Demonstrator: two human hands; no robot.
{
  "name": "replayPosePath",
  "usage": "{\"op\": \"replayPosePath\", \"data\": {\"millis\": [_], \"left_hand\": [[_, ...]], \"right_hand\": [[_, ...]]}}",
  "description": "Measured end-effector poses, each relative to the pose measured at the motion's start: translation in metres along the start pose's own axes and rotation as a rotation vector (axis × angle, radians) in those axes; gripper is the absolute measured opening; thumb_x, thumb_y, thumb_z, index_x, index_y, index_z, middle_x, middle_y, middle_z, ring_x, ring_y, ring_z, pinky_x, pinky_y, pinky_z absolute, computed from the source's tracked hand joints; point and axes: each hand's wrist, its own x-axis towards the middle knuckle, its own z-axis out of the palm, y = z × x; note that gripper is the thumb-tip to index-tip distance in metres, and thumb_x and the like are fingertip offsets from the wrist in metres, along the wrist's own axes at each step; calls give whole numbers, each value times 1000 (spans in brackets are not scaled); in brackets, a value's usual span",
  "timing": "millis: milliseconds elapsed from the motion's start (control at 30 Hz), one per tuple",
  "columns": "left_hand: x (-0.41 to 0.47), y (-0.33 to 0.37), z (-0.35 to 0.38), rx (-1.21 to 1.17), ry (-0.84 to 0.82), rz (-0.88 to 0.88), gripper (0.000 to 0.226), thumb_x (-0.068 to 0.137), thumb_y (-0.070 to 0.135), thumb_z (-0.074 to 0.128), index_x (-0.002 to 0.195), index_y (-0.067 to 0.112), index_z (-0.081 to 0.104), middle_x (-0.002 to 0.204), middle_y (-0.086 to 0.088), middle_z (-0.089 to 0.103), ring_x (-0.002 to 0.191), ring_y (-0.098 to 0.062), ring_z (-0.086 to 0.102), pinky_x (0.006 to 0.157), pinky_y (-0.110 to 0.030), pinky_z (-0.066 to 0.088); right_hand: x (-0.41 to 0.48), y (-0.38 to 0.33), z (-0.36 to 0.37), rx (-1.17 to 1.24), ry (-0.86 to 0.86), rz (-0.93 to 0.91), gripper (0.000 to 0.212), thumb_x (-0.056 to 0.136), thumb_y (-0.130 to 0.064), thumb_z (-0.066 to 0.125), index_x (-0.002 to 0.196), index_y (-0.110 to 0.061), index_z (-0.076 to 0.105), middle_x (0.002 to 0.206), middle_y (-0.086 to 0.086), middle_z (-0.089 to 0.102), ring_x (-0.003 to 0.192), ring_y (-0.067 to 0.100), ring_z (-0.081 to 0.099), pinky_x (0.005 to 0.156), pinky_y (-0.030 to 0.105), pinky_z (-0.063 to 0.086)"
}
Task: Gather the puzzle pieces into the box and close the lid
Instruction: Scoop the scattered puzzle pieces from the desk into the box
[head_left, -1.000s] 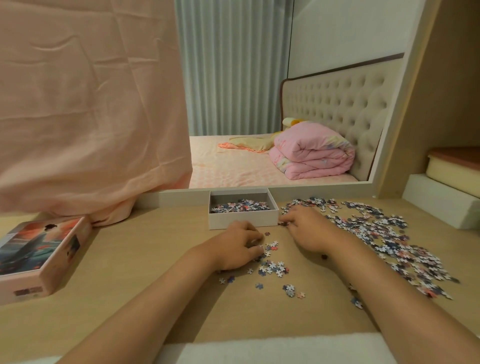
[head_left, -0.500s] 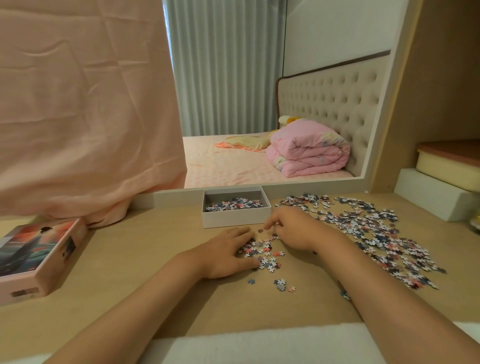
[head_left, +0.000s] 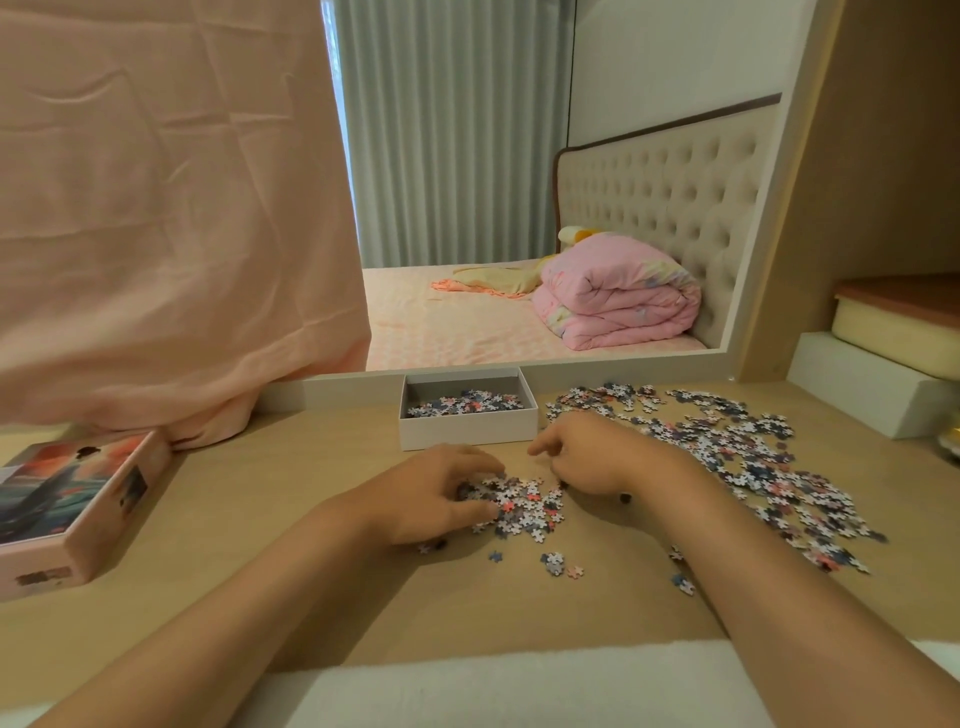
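The box (head_left: 467, 435) is standing open on the tabletop (head_left: 291, 488), holding a thin layer of pieces (head_left: 465, 404). More small pink, white and dark pieces are lying before and right of the box. The left hand (head_left: 426, 493) is curling its fingers round a heap there. The right hand (head_left: 587, 452) is curling its fingers; any grip cannot be determined. The lid (head_left: 78, 499) is lying left of the box.

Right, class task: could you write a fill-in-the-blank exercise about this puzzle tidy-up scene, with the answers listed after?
1. The white box is ____, with some pieces inside.
2. Its picture lid lies on the table to the ____ of the box.
3. The left hand and right hand flank a small heap in ____ of the box.
4. The biggest spread of pieces lies beside the ____ hand.

Answers: open; left; front; right
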Motion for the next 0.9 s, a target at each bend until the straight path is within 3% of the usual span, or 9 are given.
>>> {"op": "replayPosePath", "data": {"millis": [67,167,267,400,500,567,700,800,900], "left_hand": [[-13,-11,-1,79,-110,-74,76,88,65,55,153,37,27,159,18,18,145,-4,16,119,-30,15],[-27,-20,8,186,-195,-112,99,78,79,49,155,40,0,161,20,-9,147,-2,-10,118,-29,-1],[-25,-14,13,184,-178,-103,111,72,84,52,154,39,-9,161,19,-15,148,-6,-12,119,-32,1],[-12,12,20,129,-192,-74,123,68,80,63,155,35,-11,162,16,-15,149,-7,-12,122,-34,1],[1,32,33,142,-173,-45,128,64,82,65,155,33,-10,163,14,-14,149,-9,-14,123,-36,1],[9,45,40,175,-154,-25,128,63,83,64,156,31,-7,164,11,-11,150,-11,-11,122,-33,0],[26,53,46,211,-85,16,112,72,79,60,156,23,13,164,4,5,150,-15,4,118,-29,8],[31,46,44,148,-32,47,84,84,64,60,150,17,36,160,1,25,145,-14,20,114,-23,16],[30,36,35,81,-13,104,56,91,48,62,137,15,55,143,0,49,129,-14,44,106,-23,32]], "right_hand": [[2,-3,5,-66,-74,19,47,95,-9,46,137,-27,58,138,4,56,120,24,55,104,38,45],[0,-13,9,-68,-131,-32,50,93,-6,44,130,-33,64,125,1,63,105,19,59,95,35,50],[-1,-22,4,-22,-143,-47,49,92,-5,45,125,-35,67,110,-6,63,92,10,61,87,29,51],[-7,-17,-13,-47,-50,18,32,94,-10,56,114,-30,70,102,-9,59,88,9,57,78,26,46],[-13,-5,-24,-190,-97,210,22,88,-9,66,108,-19,69,98,-1,64,79,13,62,65,28,53],[-15,4,-24,-280,-177,336,26,84,-13,73,109,-13,67,101,6,69,84,22,69,76,39,61],[-8,14,-19,-71,-221,380,22,83,-3,73,104,-5,69,98,20,74,73,29,71,80,49,61],[-4,15,-15,103,-235,302,17,84,4,71,99,-4,70,86,17,72,66,26,68,72,40,63],[-1,11,-6,226,-217,196,14,86,1,71,94,-11,70,85,12,70,62,20,66,62,30,60]]}}
